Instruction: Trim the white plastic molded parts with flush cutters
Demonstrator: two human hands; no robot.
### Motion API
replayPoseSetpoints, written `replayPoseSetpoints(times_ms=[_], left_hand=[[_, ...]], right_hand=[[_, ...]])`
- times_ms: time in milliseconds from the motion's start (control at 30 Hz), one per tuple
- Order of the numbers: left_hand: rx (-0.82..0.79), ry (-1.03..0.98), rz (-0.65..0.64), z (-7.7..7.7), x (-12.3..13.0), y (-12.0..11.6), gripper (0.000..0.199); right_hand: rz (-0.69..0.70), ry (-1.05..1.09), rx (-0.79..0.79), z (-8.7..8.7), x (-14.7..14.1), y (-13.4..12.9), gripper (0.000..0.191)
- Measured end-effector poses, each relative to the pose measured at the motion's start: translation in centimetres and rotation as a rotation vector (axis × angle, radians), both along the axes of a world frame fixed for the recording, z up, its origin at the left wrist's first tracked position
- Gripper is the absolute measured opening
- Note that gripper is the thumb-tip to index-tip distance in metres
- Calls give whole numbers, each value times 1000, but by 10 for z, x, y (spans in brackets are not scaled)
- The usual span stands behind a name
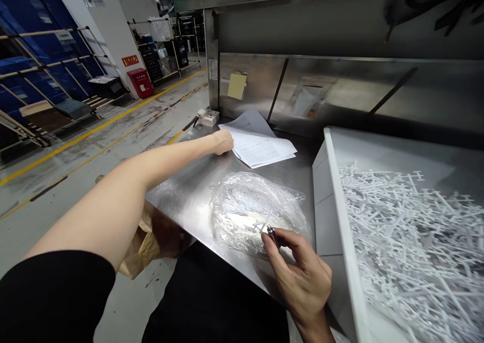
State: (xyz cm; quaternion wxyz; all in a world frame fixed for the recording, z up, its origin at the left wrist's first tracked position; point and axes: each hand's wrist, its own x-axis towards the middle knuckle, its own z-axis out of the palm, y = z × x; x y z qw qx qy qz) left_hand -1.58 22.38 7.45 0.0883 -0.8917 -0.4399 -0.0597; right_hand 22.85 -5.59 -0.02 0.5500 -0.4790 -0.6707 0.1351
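The right hand (302,275) pinches a small dark tool (273,236) between thumb and fingertips, its tip at a white plastic piece (260,227) lying on a clear bag (253,212); whether the tool grips the piece cannot be told. The bag holds more white pieces and lies on the steel table (189,191), near its front edge. The left hand (223,142) is stretched far out, its fingers curled into a loose fist that rests against the edge of a sheaf of papers (260,144) at the back of the table; whether it clasps anything cannot be told. Just right of the bag stands a grey tray (333,181) heaped with white plastic sprues (408,242). Behind the papers, a white socket block (209,117) sits by the steel back wall, where a yellow note (237,86) is stuck. Below the left forearm, a brown paper bag (145,244) hangs beside the table. Far off on the floor stands a red box (139,83).
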Motion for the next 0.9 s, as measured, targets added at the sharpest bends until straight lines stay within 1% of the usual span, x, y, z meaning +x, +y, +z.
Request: replayPoseSetpoints(times_ms=[67, 133, 167, 200, 233, 267, 300, 333, 367, 400, 433, 467, 533, 600, 667, 733, 800, 900], left_hand=[[-33, 66, 45, 13, -5, -3, 22], [-36, 108, 81, 31, -13, -20, 19], [-14, 98, 85, 40, -16, -34, 20], [19, 74, 77, 50, -19, -53, 23], [78, 10, 44, 58, -21, -75, 24], [136, -62, -22, 64, -22, -99, 22], [168, -104, -120, 68, -22, -123, 20], [193, -122, -219, 69, -20, -145, 21], [213, -119, -302, 66, -18, -163, 22], [222, -101, -365, 59, -14, -177, 24], [220, -76, -402, 49, -10, -185, 24], [212, -44, -414, 38, -6, -189, 24], [194, 18, -396, 16, 2, -189, 23], [196, 35, -388, 0, 7, -186, 20], [227, -27, -401, -6, 8, -189, 19], [281, -141, -397, -6, 6, -195, 21], [329, -226, -367, -5, 3, -198, 22], [354, -247, -323, -9, 2, -195, 26]], right_hand=[[-3, 4, -3, 0, 0, 0, 12], [-18, 10, -14, 0, 1, 0, 12], [-27, 13, -20, 0, 1, 0, 12], [-36, 15, -23, 0, 1, 0, 12], [-44, 16, -25, 0, 1, 0, 12], [-49, 14, -24, 0, 0, 0, 12], [-54, 11, -19, 0, 0, 0, 12], [-58, 5, -9, -1, -1, 0, 12], [-62, -3, 5, -1, -2, 0, 12], [-67, -13, 23, -1, -3, 1, 12], [-71, -25, 42, -1, -3, 2, 12], [-76, -38, 59, 0, -4, 2, 11], [-82, -65, 74, 0, -5, 4, 11], [-94, -81, 72, 1, -4, 4, 10], [-111, -84, 57, 1, -3, 4, 11], [-119, -76, 44, -1, -3, 4, 11], [-107, -71, 44, -2, -4, 4, 11], [-94, -66, 64, -4, -6, 6, 12]])
